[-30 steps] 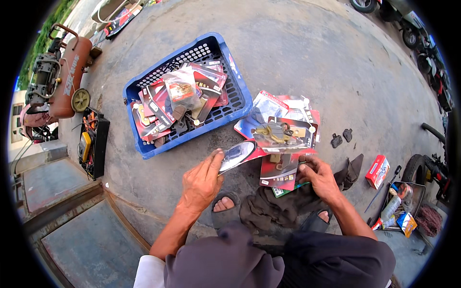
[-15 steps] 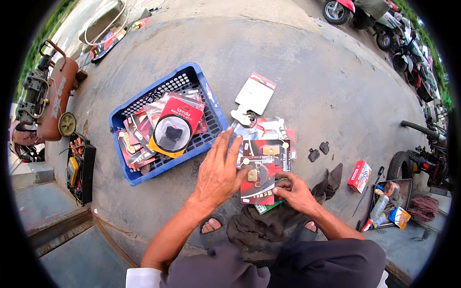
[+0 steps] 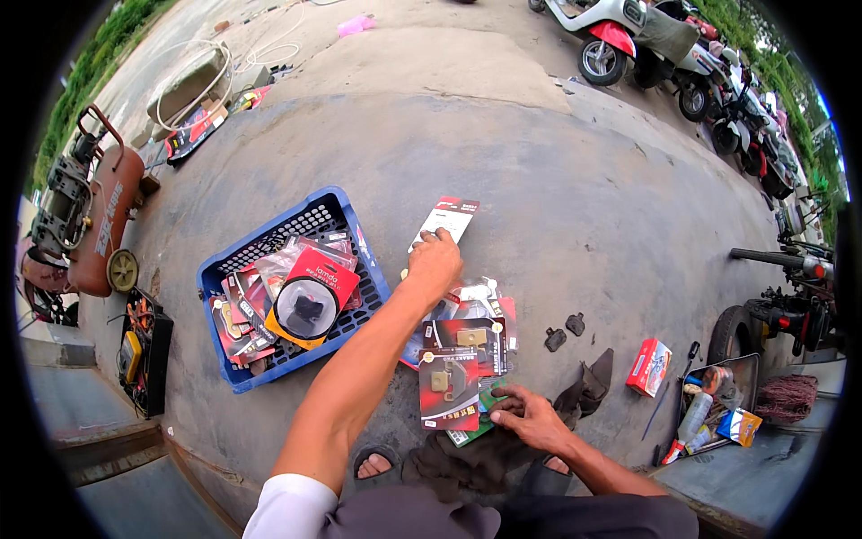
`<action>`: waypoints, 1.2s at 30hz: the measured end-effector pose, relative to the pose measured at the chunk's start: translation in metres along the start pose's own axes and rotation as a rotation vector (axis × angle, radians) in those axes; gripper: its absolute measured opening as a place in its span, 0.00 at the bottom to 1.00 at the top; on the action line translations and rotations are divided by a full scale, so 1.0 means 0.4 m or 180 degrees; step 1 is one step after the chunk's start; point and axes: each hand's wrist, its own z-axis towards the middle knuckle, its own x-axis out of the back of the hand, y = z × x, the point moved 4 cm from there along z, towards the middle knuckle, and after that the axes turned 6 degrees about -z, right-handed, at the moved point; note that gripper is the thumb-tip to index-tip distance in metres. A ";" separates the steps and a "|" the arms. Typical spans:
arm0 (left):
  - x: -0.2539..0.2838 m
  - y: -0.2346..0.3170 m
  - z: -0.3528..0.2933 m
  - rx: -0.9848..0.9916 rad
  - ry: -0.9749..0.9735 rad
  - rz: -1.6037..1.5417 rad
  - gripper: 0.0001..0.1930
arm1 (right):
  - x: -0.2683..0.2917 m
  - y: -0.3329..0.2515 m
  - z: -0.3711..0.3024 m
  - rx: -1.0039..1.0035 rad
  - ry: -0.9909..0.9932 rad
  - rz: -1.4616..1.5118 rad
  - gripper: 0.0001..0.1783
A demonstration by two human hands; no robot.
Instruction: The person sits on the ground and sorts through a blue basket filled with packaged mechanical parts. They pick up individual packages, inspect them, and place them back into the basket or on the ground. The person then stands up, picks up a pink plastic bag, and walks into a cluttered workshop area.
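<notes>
Head view, and the left hand [image 3: 435, 267] stretches out front, fingertips on the near part of the white, red-topped card [image 3: 452, 221]; whether they pinch it, I can't tell. Well apart and closer to the body, the right hand [image 3: 532, 419] has bent fingers by the right edge of the green package [image 3: 487, 402], its grip unclear too. Just left of that hand lies a red-and-black pack [image 3: 449, 393], while the blue basket [image 3: 301, 357] sits left of the left forearm.
</notes>
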 end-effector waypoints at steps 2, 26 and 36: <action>0.085 0.002 -0.018 -0.0007 0.0064 -0.0644 0.23 | 0.015 0.045 0.005 -0.0005 0.0049 0.0051 0.30; 0.338 -0.040 -0.397 -0.0876 0.0990 -0.1119 0.24 | 0.046 0.040 0.057 0.0190 0.0562 -0.0522 0.25; 0.045 -0.029 -0.122 -0.0922 -0.0371 0.0722 0.21 | 0.018 0.029 0.028 0.0277 0.0477 -0.0324 0.28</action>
